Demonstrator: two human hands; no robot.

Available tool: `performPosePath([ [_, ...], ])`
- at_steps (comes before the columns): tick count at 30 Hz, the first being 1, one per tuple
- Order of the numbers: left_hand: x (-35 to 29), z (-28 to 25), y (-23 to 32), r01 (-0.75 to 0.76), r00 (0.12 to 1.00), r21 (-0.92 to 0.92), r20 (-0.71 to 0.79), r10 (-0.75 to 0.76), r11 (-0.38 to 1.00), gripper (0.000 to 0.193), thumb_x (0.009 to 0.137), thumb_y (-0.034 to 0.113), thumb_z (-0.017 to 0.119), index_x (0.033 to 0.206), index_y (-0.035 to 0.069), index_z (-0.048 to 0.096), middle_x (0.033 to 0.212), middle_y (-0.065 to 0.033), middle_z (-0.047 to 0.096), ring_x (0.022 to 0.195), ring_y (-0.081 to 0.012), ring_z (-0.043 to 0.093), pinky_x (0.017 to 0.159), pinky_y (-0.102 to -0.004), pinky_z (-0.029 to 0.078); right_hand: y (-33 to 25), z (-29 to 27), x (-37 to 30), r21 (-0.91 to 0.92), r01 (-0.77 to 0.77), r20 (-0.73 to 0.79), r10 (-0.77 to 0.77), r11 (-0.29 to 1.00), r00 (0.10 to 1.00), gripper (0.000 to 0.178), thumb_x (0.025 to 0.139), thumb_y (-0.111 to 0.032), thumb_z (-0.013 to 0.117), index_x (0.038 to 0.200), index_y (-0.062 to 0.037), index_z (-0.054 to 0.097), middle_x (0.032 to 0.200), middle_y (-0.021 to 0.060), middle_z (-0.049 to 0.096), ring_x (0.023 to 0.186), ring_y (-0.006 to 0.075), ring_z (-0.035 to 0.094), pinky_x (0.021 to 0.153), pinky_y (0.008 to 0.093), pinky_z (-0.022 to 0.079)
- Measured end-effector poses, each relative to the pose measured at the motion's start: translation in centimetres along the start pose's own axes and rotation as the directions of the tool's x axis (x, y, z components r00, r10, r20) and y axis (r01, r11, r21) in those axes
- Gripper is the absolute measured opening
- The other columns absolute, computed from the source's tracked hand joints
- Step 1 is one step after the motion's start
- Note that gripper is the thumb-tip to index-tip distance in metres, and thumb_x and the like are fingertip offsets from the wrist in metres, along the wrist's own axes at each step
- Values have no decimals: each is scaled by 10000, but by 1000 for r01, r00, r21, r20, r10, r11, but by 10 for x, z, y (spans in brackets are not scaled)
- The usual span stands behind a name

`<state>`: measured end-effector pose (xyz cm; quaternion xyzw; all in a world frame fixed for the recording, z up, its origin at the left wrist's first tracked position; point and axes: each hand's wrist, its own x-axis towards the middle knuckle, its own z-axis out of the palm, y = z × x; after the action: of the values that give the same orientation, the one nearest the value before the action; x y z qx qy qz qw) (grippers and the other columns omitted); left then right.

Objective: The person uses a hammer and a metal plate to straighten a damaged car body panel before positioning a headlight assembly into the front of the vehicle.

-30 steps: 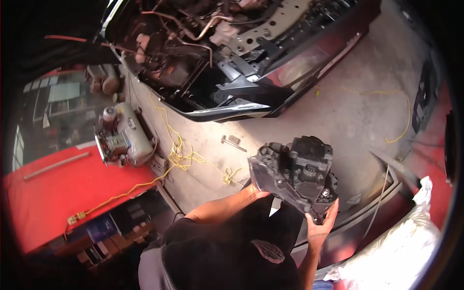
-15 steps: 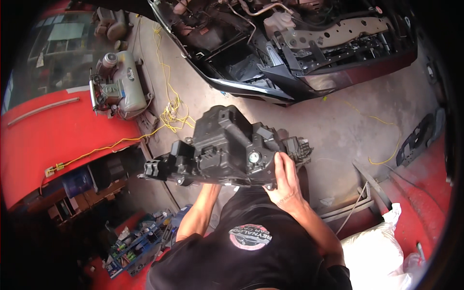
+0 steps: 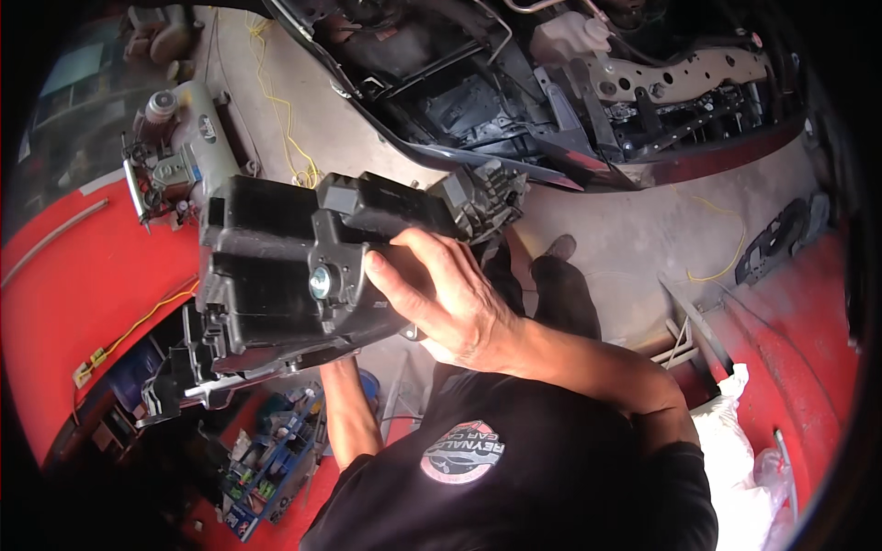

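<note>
I hold a large car headlight [image 3: 262, 243] in the air before me, its black plastic back housing facing up. A round metallic fitting [image 3: 320, 283] sits in the housing, close to my thumb. My right hand [image 3: 450, 298] grips the right part of the housing, thumb and fingers bent over its edge. My left forearm [image 3: 349, 413] goes up beneath the headlight and bears it from below; the left hand's fingers are hidden behind it. The lens side faces away and cannot be seen.
Ahead stands a car [image 3: 606, 165] with its front stripped, showing a beige crossmember [image 3: 680, 83]. An air compressor [image 3: 197, 138] and yellow cord [image 3: 280, 110] lie at left. A blue tool rack [image 3: 276, 468] is lower left; a white sack [image 3: 726, 441] is lower right.
The headlight has swung left and tilted, its left end now lower and nearer to me. My right hand has moved left with it, now farther over the housing. The view has shifted slightly.
</note>
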<state>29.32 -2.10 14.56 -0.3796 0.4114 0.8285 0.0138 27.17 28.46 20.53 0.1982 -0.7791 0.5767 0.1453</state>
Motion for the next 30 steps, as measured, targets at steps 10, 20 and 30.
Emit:
performPosePath([
  [10, 126, 75, 42, 26, 996, 29, 82, -28, 999, 601, 950, 592, 596, 1317, 119, 650, 1355, -109, 653, 1273, -332, 585, 1126, -574, 432, 71, 22, 97, -35, -107, -107, 102, 994, 989, 825, 823, -23, 666, 1606, -171, 454, 1343, 271, 474, 1090, 422, 552, 997, 518, 468],
  [20, 159, 157, 14, 129, 970, -72, 216, -111, 989, 396, 1000, 489, 606, 1189, 149, 683, 1256, -86, 675, 1208, -308, 596, 1141, -623, 385, 144, -19, 138, 38, -266, -40, 267, 963, 963, 1098, 674, -50, 918, 1630, -174, 391, 1333, 171, 548, 1209, 330, 572, 1049, 383, 483],
  [30, 172, 178, -17, 75, 924, 41, 372, -85, 996, 593, 1051, 544, 446, 1384, 62, 536, 1398, -218, 558, 1317, -476, 532, 1080, -797, 366, 191, -67, 174, 201, -368, 131, 347, 908, 929, 1046, 771, -208, 915, 1646, -115, 349, 1579, 180, 476, 1444, 257, 467, 1212, 364, 347],
])
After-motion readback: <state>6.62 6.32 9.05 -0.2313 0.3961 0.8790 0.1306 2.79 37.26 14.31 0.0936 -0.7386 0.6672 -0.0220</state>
